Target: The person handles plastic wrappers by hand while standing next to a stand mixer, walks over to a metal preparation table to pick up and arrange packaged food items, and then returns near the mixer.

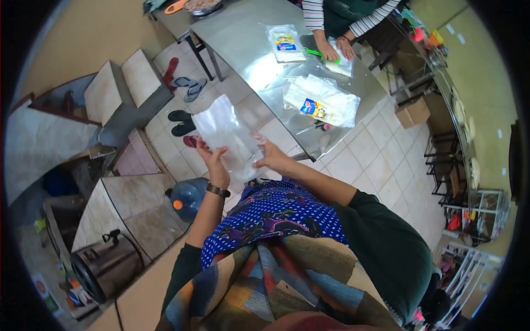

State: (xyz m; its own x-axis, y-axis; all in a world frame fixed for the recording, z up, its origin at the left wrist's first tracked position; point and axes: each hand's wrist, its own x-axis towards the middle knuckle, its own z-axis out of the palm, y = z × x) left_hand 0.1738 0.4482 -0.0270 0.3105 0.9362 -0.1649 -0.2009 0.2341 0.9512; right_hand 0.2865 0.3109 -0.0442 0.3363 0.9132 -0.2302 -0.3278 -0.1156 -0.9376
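Note:
A clear plastic bag (222, 128) hangs in the air in front of my apron, its far end pointing away from me. Along the bag's left side, my left hand (214, 161) grips it, a watch on that wrist. My right hand (269, 154) has its fingers closed on the near right part of the same bag. Something whitish shows low in the bag, but I cannot make out what. Beyond my right hand, plastic packages with a blue and yellow label (323, 105) lie on the metal table (243, 41).
Across the table a co-worker's hands (334, 52) press on another package beside a green tool (313, 52). Scissors (320, 127) lie near the table corner. A blue water jug (190, 198) stands on the floor at left, sandals (190, 88) farther off. A cardboard box (413, 113) is at right.

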